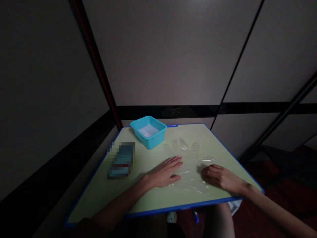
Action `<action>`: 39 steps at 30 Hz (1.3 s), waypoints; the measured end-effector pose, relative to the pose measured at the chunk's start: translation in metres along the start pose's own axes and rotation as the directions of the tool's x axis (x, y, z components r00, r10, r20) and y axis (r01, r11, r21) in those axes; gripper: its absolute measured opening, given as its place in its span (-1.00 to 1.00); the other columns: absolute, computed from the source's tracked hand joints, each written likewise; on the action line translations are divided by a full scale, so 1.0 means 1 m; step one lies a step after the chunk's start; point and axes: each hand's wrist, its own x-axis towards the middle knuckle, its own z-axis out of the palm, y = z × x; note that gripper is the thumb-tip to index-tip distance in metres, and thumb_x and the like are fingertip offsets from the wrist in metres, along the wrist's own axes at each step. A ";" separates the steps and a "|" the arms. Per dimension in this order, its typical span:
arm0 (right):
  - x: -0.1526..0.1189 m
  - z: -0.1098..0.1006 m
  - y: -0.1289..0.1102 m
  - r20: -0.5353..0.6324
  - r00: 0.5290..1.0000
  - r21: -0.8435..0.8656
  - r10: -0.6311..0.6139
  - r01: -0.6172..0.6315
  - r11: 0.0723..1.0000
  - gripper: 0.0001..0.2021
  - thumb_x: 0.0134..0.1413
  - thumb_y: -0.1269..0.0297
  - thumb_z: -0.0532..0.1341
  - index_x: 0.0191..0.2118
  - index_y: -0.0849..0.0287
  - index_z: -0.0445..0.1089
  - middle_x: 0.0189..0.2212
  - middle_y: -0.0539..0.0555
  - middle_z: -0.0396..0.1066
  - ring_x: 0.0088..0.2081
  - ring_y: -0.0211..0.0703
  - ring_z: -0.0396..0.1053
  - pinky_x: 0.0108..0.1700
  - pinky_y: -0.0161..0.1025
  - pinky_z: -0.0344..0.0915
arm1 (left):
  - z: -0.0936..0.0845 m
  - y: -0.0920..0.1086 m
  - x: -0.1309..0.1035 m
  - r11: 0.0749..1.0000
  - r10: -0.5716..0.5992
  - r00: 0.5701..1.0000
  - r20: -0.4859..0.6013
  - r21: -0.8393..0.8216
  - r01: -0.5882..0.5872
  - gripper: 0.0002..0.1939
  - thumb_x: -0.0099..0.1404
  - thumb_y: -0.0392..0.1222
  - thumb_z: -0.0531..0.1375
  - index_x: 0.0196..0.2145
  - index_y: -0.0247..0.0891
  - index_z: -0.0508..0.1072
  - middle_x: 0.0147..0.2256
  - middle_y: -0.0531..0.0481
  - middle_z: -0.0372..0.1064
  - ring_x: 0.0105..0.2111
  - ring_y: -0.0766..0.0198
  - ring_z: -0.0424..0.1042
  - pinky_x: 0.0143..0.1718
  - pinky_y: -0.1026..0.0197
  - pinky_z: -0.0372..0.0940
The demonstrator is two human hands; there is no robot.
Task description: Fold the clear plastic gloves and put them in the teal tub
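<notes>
A clear disposable plastic glove (pixel 189 165) lies spread on the small table, its fingers pointing toward the far edge. My left hand (pixel 167 172) rests on the glove's left side, fingers stretched out and thumb apart, holding nothing. At the glove's right edge, below its thumb part, is my right hand (pixel 219 177) with its fingers curled together. The back of that hand hides its fingertips, so I cannot make out whether a fold of plastic is between them.
A turquoise plastic basket (pixel 154 140) with white sheets (pixel 148 130) inside stands at the table's far left. A pixelated, phone-shaped object (pixel 122 160) lies at the left. The pale table (pixel 146 201) has a blue rim, with wall panels behind. A blue object (pixel 195 216) is below the front edge.
</notes>
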 end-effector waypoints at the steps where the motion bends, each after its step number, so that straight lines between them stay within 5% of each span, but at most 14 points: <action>1: 0.005 0.000 -0.003 0.000 1.000 0.000 -0.020 0.020 1.000 -0.70 0.20 0.38 -0.12 -0.13 0.12 0.31 -0.13 0.07 0.35 -0.08 -0.13 0.25 -0.07 -0.08 0.20 | -0.001 0.002 -0.003 1.000 0.008 0.999 0.031 -0.009 -0.008 -0.47 0.19 -0.08 0.04 0.10 -0.26 0.09 0.17 -0.11 -0.14 0.16 0.21 -0.17 0.14 0.14 -0.21; 4: 0.019 -0.004 -0.010 -0.040 0.999 0.040 -0.006 0.007 0.999 -0.74 0.17 0.36 -0.09 -0.20 0.17 0.32 -0.16 0.12 0.35 -0.08 -0.12 0.25 -0.07 -0.08 0.18 | -0.003 0.005 -0.012 1.000 -0.017 0.997 0.082 -0.015 0.019 -0.38 0.13 0.01 0.10 0.11 -0.24 0.07 0.17 -0.11 -0.13 0.16 0.17 -0.16 0.13 0.13 -0.21; 8: 0.034 -0.028 -0.016 -0.127 0.967 0.210 0.221 -0.191 0.959 -0.80 0.14 0.34 -0.08 -0.21 0.17 0.25 -0.34 0.08 0.39 -0.32 -0.18 0.35 -0.30 -0.22 0.25 | -0.005 0.013 -0.018 0.993 -0.093 0.996 -0.004 -0.074 0.092 -0.24 -0.06 0.02 0.23 0.09 -0.18 0.10 0.15 -0.08 -0.07 0.13 0.06 -0.07 0.13 0.06 -0.21; 12: 0.052 -0.073 -0.016 -0.225 0.932 0.222 0.283 -0.234 0.947 -0.86 0.12 0.34 -0.06 -0.29 0.15 0.21 -0.51 -0.01 0.36 -0.51 -0.24 0.30 -0.43 -0.30 0.18 | -0.010 0.025 -0.009 0.915 -0.231 0.957 -0.176 -0.375 0.152 -0.64 0.16 -0.10 0.05 -0.08 -0.18 0.33 -0.02 -0.03 0.25 -0.01 0.09 0.20 0.03 0.10 0.02; 15: 0.076 -0.114 -0.009 -0.206 0.956 0.084 0.211 -0.197 0.977 -0.88 0.09 0.37 -0.02 -0.33 0.16 0.24 -0.54 -0.03 0.36 -0.52 -0.26 0.29 -0.46 -0.36 0.11 | -0.017 0.036 0.002 0.654 -0.339 0.938 -0.074 -0.735 0.179 -0.65 0.19 -0.03 -0.01 -0.23 -0.28 0.42 -0.20 -0.09 0.40 -0.18 0.07 0.34 -0.13 0.10 0.18; 19: 0.122 -0.141 0.004 -0.140 0.984 -0.064 0.107 -0.117 0.991 -0.84 0.08 0.39 -0.01 -0.33 0.24 0.30 -0.54 -0.02 0.37 -0.52 -0.32 0.28 -0.46 -0.41 0.06 | -0.022 0.048 0.008 0.110 -0.269 0.949 0.166 -0.973 0.202 -0.61 0.18 -0.02 0.01 -0.18 -0.38 0.36 -0.21 -0.20 0.39 -0.26 0.07 0.41 -0.22 0.09 0.22; 22: 0.154 -0.130 0.015 -0.105 0.986 -0.063 0.131 -0.138 0.988 -0.79 0.07 0.38 -0.01 -0.29 0.30 0.33 -0.48 0.02 0.41 -0.46 -0.31 0.31 -0.43 -0.41 0.08 | -0.019 0.047 0.003 -0.165 -0.285 0.921 0.265 -0.960 0.225 -0.65 0.20 -0.07 -0.02 -0.16 -0.33 0.32 -0.22 -0.19 0.39 -0.26 0.10 0.41 -0.22 0.12 0.20; 26: 0.172 -0.098 0.033 -0.104 0.973 -0.054 0.204 -0.210 0.976 -0.78 0.06 0.34 0.03 -0.25 0.30 0.36 -0.37 0.11 0.43 -0.36 -0.20 0.35 -0.39 -0.35 0.14 | -0.007 0.035 -0.012 -0.334 -0.385 0.850 0.360 -0.913 0.235 -0.67 0.20 -0.12 -0.05 -0.11 -0.30 0.24 -0.22 -0.18 0.39 -0.24 0.17 0.40 -0.18 0.16 0.17; 30: 0.158 -0.082 0.048 -0.121 0.965 -0.058 0.233 -0.241 0.969 -0.76 0.08 0.34 0.00 -0.21 0.29 0.35 -0.34 0.15 0.43 -0.35 -0.14 0.36 -0.39 -0.29 0.18 | 0.002 0.023 -0.028 -0.380 -0.494 0.766 0.411 -0.895 0.235 -0.69 0.23 -0.13 -0.11 -0.11 -0.29 0.16 -0.22 -0.20 0.38 -0.22 0.21 0.40 -0.16 0.17 0.15; 34: 0.124 -0.080 0.059 -0.112 0.949 -0.054 0.296 -0.303 0.951 -0.80 0.06 0.34 0.03 -0.22 0.23 0.33 -0.34 0.14 0.42 -0.33 -0.15 0.37 -0.37 -0.29 0.20 | 0.002 0.016 -0.041 -0.303 -0.522 0.710 0.472 -0.881 0.363 -0.64 0.20 0.02 -0.11 -0.22 -0.31 0.20 -0.27 -0.20 0.41 -0.31 0.18 0.43 -0.22 0.15 0.18; 36: 0.105 -0.078 0.062 -0.092 0.942 -0.053 0.323 -0.329 0.943 -0.83 0.03 0.35 0.06 -0.25 0.21 0.34 -0.35 0.12 0.43 -0.35 -0.16 0.37 -0.38 -0.31 0.22 | -0.006 0.015 -0.048 -0.178 -0.447 0.716 0.537 -0.837 0.517 -0.54 0.14 0.15 -0.07 -0.31 -0.35 0.25 -0.36 -0.21 0.43 -0.41 0.16 0.44 -0.31 0.14 0.21; 39: 0.083 -0.071 0.061 -0.075 0.935 -0.027 0.347 -0.350 0.936 -0.83 0.04 0.35 0.04 -0.28 0.19 0.34 -0.35 0.11 0.43 -0.37 -0.17 0.38 -0.39 -0.31 0.24 | -0.030 0.016 -0.052 0.142 -0.215 0.747 0.629 -0.737 0.661 -0.49 0.09 0.19 0.00 -0.42 -0.40 0.34 -0.44 -0.22 0.43 -0.49 0.19 0.43 -0.43 0.20 0.22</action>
